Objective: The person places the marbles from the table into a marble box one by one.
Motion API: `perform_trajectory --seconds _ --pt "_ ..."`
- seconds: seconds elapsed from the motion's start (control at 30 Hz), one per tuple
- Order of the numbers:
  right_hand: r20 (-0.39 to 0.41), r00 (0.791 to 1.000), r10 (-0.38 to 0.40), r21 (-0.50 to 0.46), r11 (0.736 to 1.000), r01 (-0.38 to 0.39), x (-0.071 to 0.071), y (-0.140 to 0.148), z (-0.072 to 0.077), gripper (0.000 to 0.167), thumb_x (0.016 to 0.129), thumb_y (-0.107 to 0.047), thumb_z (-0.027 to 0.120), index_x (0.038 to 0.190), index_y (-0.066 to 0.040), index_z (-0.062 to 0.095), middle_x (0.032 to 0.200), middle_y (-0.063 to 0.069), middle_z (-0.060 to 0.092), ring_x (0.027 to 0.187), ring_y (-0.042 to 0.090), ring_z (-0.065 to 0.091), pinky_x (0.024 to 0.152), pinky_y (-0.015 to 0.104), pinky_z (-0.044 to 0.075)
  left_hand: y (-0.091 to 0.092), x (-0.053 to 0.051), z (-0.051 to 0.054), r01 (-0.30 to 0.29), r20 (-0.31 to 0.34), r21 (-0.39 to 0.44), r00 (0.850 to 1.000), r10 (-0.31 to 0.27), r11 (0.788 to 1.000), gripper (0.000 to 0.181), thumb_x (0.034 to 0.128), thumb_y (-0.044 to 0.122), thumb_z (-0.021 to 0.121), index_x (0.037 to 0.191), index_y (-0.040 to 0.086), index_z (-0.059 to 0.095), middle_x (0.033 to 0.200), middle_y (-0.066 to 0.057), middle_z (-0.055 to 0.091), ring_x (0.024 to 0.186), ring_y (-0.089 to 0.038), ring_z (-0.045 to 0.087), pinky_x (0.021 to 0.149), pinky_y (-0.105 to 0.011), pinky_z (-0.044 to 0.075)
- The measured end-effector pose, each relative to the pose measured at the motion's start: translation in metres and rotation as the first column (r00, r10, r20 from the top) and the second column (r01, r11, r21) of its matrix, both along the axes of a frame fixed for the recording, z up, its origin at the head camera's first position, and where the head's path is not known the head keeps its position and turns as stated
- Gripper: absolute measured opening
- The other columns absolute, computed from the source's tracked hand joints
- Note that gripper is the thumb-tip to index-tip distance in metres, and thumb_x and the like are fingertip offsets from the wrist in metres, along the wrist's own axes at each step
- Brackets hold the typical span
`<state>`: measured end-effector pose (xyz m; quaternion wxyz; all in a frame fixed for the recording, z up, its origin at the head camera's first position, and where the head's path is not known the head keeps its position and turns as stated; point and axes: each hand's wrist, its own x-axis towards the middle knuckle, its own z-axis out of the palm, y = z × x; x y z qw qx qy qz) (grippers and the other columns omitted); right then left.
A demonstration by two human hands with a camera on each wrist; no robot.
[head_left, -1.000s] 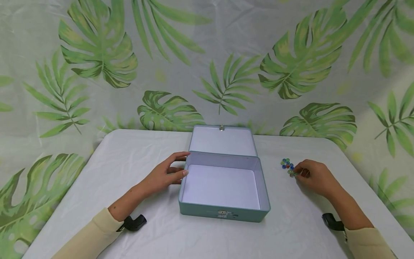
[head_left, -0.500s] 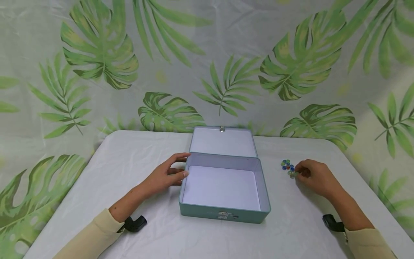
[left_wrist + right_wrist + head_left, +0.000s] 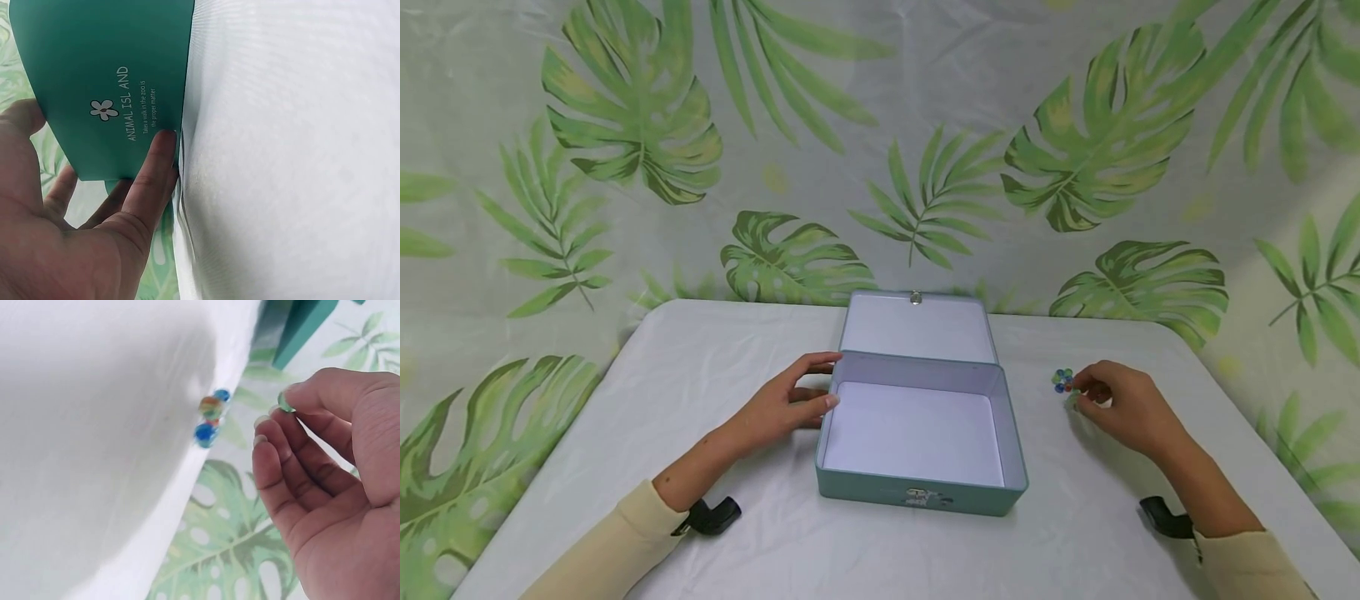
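Observation:
A green tin box (image 3: pixel 921 497) stands on the table with its hinged lid (image 3: pixel 917 325) laid back. My left hand (image 3: pixel 775 408) rests at the box's left wall; its fingers lie loosely against the printed side (image 3: pixel 106 81) in the left wrist view, the thumb at the rim. To the right of the box, my right hand (image 3: pixel 1131 408) pinches a clear green marble (image 3: pixel 285 402) between thumb and fingertip, and its other fingers extend beside it. Close to these fingertips lies a small cluster of glass marbles (image 3: pixel 1062 380), blue, green and red, partly hidden by the hand.
A white cloth (image 3: pixel 737 558) covers the table. Behind it hangs a leaf-printed curtain (image 3: pixel 925 108). Black wrist cameras (image 3: pixel 715 517) are strapped under both forearms. The box's white inside bottom (image 3: pixel 913 433) is visible from above.
My right hand has moved slightly left and up from the near end of the marble cluster, holding the green marble. The left hand and box stay in place.

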<state>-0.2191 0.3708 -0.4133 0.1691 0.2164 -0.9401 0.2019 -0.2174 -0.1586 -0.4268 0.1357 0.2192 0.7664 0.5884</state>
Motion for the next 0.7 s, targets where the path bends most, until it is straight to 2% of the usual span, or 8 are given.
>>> perform_trajectory --seconds 0.23,0.47,0.7 --pt "-0.054 0.997 0.049 -0.023 0.998 -0.05 0.006 -0.019 0.011 0.025 0.084 0.007 0.083 0.1 -0.01 0.075 0.094 -0.004 0.072 0.078 0.008 0.065 0.067 0.031 0.06 0.0 0.001 0.001 -0.005 -0.002 -0.005 1.0 0.005 1.0 0.067 0.105 0.028 0.072 0.163 0.031 0.038 0.162 -0.01 0.039 0.138 -0.037 0.057 0.093 -0.042 0.064" --pt "-0.098 0.99 0.102 -0.037 0.994 -0.106 0.013 -0.037 0.019 0.031 0.081 0.01 0.083 0.101 -0.013 0.074 0.096 -0.007 0.071 0.08 0.004 0.064 0.07 0.011 0.051 0.001 0.001 0.001 -0.013 0.003 -0.015 1.0 0.013 1.0 0.068 0.1043 0.03 0.073 0.163 0.032 0.039 0.162 -0.01 0.04 0.138 -0.036 0.058 0.092 -0.041 0.064" --pt "-0.127 0.984 0.125 -0.072 0.988 -0.135 0.017 -0.054 0.022 0.032 0.081 0.011 0.082 0.101 -0.014 0.074 0.097 -0.008 0.069 0.08 0.006 0.065 0.071 0.013 0.052 0.0 0.0 0.0 -0.014 0.007 -0.012 1.0 0.015 1.0 0.067 0.1042 0.029 0.073 0.162 0.032 0.039 0.161 -0.011 0.04 0.136 -0.036 0.059 0.091 -0.041 0.065"
